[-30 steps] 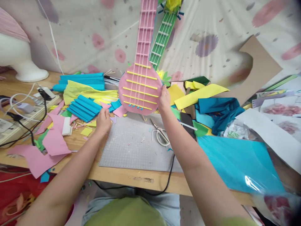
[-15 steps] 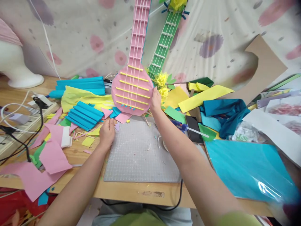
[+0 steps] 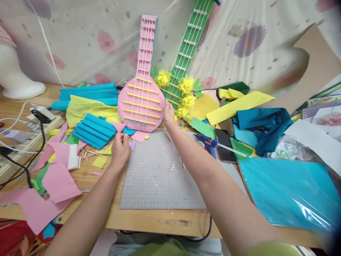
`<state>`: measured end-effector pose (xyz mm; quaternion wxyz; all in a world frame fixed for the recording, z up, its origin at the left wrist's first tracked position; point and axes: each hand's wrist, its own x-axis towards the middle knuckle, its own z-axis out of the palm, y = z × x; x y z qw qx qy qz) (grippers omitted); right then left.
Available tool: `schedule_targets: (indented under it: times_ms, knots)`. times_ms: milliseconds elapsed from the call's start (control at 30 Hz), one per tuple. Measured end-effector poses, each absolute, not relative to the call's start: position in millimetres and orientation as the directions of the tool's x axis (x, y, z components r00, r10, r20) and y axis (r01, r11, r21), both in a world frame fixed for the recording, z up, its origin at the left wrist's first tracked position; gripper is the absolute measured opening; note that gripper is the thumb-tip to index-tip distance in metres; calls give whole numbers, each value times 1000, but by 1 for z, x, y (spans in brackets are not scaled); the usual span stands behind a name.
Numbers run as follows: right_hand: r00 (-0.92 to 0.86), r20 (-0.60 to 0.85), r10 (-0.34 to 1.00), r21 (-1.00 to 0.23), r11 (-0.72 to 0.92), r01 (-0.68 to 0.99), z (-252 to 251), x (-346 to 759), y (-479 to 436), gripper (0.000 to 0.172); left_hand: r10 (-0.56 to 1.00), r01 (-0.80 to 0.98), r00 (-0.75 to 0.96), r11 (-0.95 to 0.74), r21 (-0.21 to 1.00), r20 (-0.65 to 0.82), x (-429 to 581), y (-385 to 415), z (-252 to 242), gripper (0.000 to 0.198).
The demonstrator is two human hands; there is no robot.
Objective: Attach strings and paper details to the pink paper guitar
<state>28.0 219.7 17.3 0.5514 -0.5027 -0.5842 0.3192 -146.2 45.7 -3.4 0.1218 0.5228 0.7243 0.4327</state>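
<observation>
A pink paper guitar [image 3: 130,97] stands nearly upright against the back of the table, with white strings, pink frets along its neck and yellow bars across its round body. My right hand [image 3: 169,113] grips its lower right edge, fingers partly hidden behind it. Fingers curled together, my left hand [image 3: 120,151] rests at the upper left edge of the grey cutting mat [image 3: 157,181]; whether anything is in it I cannot make out. Behind and to the right leans a green paper guitar [image 3: 186,49] decorated with yellow paper flowers [image 3: 186,85].
A blue glue gun [image 3: 209,141] lies beside a dark phone [image 3: 226,145]. Pleated blue paper [image 3: 94,131] and pink scraps [image 3: 60,177] cover the left side. A wrapped blue sheet [image 3: 285,192] lies at right. A power strip [image 3: 16,163] with cables is far left.
The pink guitar has shifted left and lower in view, so its neck's top now shows, and more yellow flowers are uncovered. My right hand moved with it; my left hand stayed about where it was.
</observation>
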Motion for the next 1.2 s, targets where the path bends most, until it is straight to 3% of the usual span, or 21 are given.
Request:
schedule_targets:
  times_ms: [100, 200, 300, 400, 500, 633, 767, 900, 1000, 1200]
  knots:
    - [171, 266, 949, -942, 218, 257, 17, 44, 189, 45, 903, 726, -318, 35, 687, 290, -134, 43, 0, 22]
    - [97, 315, 944, -917, 276, 289, 12, 70, 147, 36, 933, 786, -125, -113, 607, 336, -115, 40, -1, 18]
    - [12, 240, 971, -864, 208, 458, 7, 104, 104, 27, 932, 831, 85, -262, 491, 353, -92, 41, -5, 27]
    - [-13, 220, 975, -727, 173, 665, 8, 133, 68, 25, 938, 895, 159, -268, 355, 308, -73, 44, -11, 40]
    - [-142, 245, 959, -533, 256, 806, 9, 153, 37, 24, 964, 939, 155, -212, 270, 216, -62, 44, -16, 57]
    - [-218, 229, 949, -341, 287, 895, 2, 167, 5, 33, 947, 921, 244, -294, 257, 210, -57, 33, -14, 47]
    - [-132, 251, 959, -245, 194, 950, -4, 172, -9, 36, 912, 854, 336, -401, 333, 236, -33, 20, -6, 41]
    - [-59, 237, 970, -191, 106, 976, -3, 171, -13, 43, 842, 778, 488, -538, 324, 228, 13, 22, -5, 47]
    - [-1, 231, 973, -185, 45, 982, -1, 170, -14, 41, 857, 819, 499, -515, 253, 130, 37, 26, -12, 53]
    - [76, 273, 959, -136, -39, 990, -2, 171, -15, 32, 791, 758, 605, -608, 235, 95, -11, 20, -20, 51]
